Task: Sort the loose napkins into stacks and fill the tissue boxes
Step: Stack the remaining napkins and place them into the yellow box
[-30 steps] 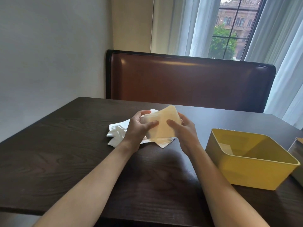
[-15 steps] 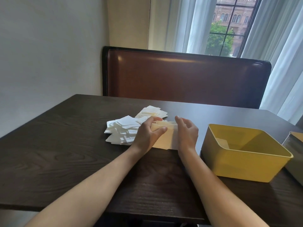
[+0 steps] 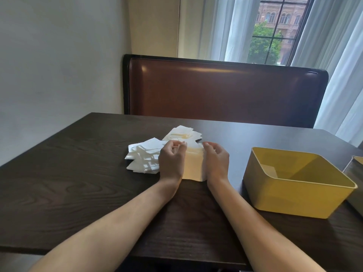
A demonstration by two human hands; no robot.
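You sit at a dark wooden table. A brown bench back faces you, before a curtained window.

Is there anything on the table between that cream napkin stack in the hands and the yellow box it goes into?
Nothing visible. The cream napkin stack sits between the left hand and right hand, and only a bare strip of dark table separates it from the open yellow box. The loose white napkins lie on the opposite side.
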